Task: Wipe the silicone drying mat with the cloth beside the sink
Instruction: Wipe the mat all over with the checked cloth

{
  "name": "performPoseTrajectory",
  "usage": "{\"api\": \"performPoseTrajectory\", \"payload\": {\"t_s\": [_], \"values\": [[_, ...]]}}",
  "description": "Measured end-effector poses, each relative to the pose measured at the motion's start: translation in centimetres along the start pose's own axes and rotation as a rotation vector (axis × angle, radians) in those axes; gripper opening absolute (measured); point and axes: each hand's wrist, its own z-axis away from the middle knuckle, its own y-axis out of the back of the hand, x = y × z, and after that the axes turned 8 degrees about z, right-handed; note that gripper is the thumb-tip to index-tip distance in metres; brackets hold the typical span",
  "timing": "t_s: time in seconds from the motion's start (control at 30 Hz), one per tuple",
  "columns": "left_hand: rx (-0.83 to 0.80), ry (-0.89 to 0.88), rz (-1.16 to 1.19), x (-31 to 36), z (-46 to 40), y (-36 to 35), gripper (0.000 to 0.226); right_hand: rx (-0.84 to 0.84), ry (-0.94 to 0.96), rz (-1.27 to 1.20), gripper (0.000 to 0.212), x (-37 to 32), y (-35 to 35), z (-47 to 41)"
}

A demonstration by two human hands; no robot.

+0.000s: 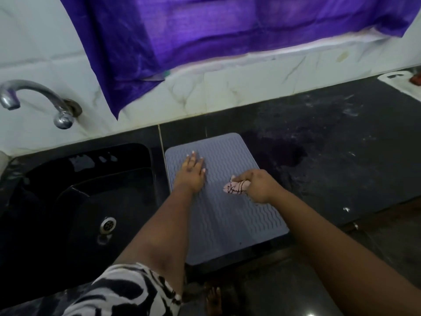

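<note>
A grey-blue silicone drying mat point(225, 215) with wavy ridges lies on the black counter just right of the sink. My left hand point(191, 173) rests flat on the mat's far left part, fingers spread, holding nothing. My right hand point(258, 184) is closed around a bunched pink cloth point(234, 187) with dark markings. The cloth presses on the mat near its right edge, about halfway along.
A black sink point(86, 201) with a metal drain point(108, 224) lies left of the mat. A chrome tap point(34, 99) sticks out of the white tiled wall. Purple fabric point(205, 30) hangs above. The dark counter point(341, 144) stretches right, with a white object point(403, 85) at the far right.
</note>
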Motion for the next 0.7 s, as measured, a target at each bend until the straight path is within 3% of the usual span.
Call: {"api": "performPoseTrajectory", "payload": {"t_s": [0.23, 0.4, 0.53, 0.6, 0.7], "values": [[0.073, -0.035, 0.086, 1.6, -7.2, 1.5, 0.055, 0.086, -0.067, -0.058, 0.034, -4.2, 4.0, -13.8], [0.046, -0.089, 0.014, 0.8, -12.2, -0.5, 0.057, 0.123, -0.072, 0.179, 0.037, -5.2, 1.9, -23.0], [0.152, -0.123, 0.088, -0.7, -12.3, -2.4, 0.056, 0.206, -0.057, 0.278, 0.042, -3.4, -2.3, -24.2], [0.149, -0.111, 0.061, -0.7, -12.6, -2.5, 0.057, 0.264, -0.023, 0.279, 0.04, -2.5, -3.4, -23.5], [0.109, -0.088, 0.024, -0.4, -12.7, -2.3, 0.058, 0.216, 0.076, 0.322, 0.037, -1.2, -3.9, -20.7]]}}
